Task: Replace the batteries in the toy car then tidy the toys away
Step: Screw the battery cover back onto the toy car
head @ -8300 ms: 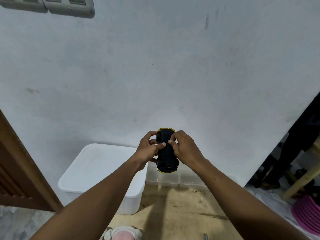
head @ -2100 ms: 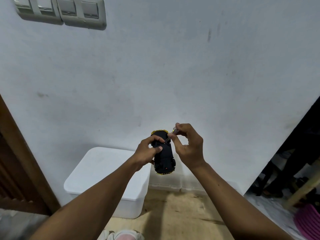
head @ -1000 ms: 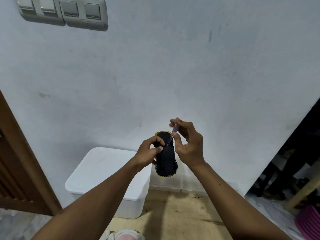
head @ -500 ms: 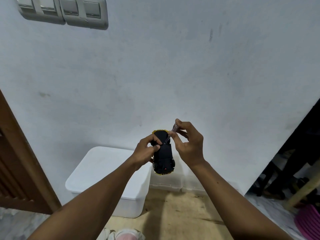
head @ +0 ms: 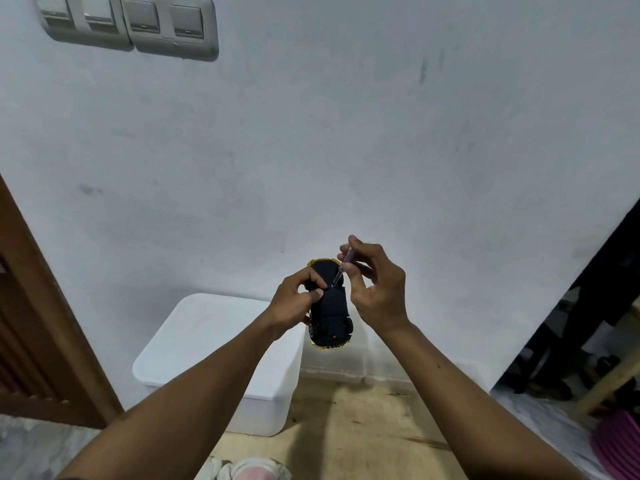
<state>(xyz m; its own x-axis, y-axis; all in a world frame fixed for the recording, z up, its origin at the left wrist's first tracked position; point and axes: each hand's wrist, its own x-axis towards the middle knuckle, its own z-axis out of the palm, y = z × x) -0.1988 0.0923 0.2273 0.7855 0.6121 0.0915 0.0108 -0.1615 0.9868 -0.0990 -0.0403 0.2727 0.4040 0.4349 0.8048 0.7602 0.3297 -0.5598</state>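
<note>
Still unchanged — right hand (head: 379, 296) fingers (head: 362, 244) pinch screwdriver (head: 342, 267) against toy car (head: 330, 313); left hand (head: 294, 303) grips it.

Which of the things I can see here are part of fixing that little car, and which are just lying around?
Part of the job: toy car, underside up, held by the left hand; small screwdriver pinched by the right hand, tip at the car.
Just lying about: white lidded box, wall switches, wooden door, pink basket.
</note>
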